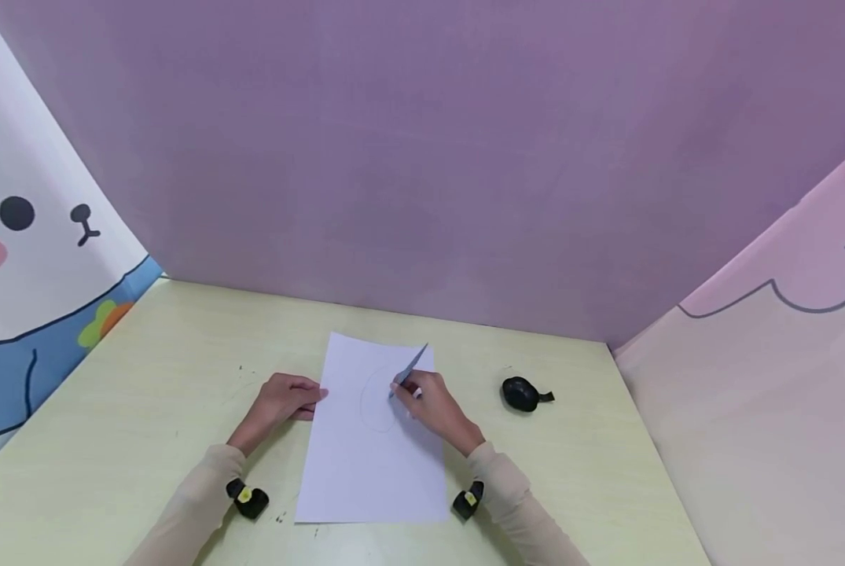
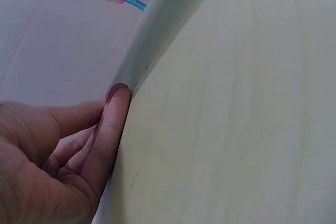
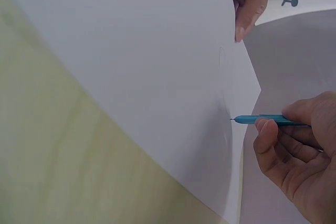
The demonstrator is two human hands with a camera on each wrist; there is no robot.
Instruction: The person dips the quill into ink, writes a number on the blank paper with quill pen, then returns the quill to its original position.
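Observation:
A white sheet of paper [image 1: 372, 479] lies lengthwise on the table, with a thin, faint oval line [image 1: 362, 405] drawn in its upper half. At the sheet's left edge, my left hand [image 1: 288, 397] pinches the paper; its thumb lies over the edge, and in the left wrist view the hand [image 2: 68, 156] has the edge raised in a curl. My right hand [image 1: 432, 405] holds a slim blue pen [image 1: 411, 363] between thumb and fingers. In the right wrist view the thin tip of the pen [image 3: 247, 119] points at the paper, right at the drawn line.
To the right of the sheet is a small round black object [image 1: 520, 394] with a short strap. Both sleeves carry black wrist devices [image 1: 249, 500]. A purple wall [image 1: 422, 157] rises behind the pale wooden table [image 1: 571, 487], and printed panels flank it.

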